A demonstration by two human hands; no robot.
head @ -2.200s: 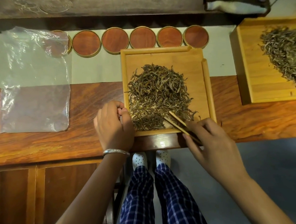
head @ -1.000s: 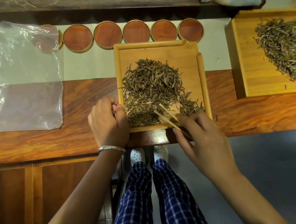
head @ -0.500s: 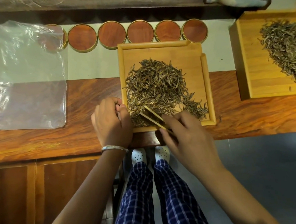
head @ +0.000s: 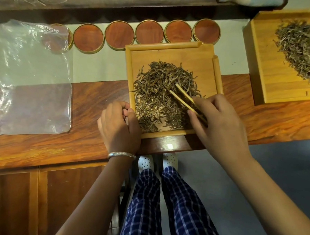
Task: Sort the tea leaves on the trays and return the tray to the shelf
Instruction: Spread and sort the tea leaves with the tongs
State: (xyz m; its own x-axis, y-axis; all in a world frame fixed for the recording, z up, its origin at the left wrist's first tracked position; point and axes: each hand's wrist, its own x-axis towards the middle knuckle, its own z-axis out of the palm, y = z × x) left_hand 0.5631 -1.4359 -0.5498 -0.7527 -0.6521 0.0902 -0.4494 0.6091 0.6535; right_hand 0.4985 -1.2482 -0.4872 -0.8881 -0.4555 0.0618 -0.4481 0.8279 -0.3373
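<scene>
Now, quick notes:
right hand: right hand (head: 221, 121) grips the bamboo tongs (head: 185, 98); tips have moved from the tray's near edge up into the middle of the heap, pointing up-left, arms slightly apart.
left hand: left hand (head: 119, 126) sits at the tray's near-left corner, same spot as before; fingers curled, thumb against the rim. Cannot tell whether it pinches a leaf or just steadies the tray.
tea leaves: tea leaves (head: 164, 99) lie in the centre tray (head: 172, 45). The small clump seen at the near-right a second ago is hidden behind the right hand or raked back in; can't say which.
second tray: second tray (head: 261, 72) at right, paler leaf heap in it, untouched.
other: plastic bag (head: 32, 84) flat at left; round lids (head: 149, 33) in a row behind the tray.
meaning: judged still mid-sort; tongs picking through the heap, tray not ready for the shelf. No shelf in view.
</scene>
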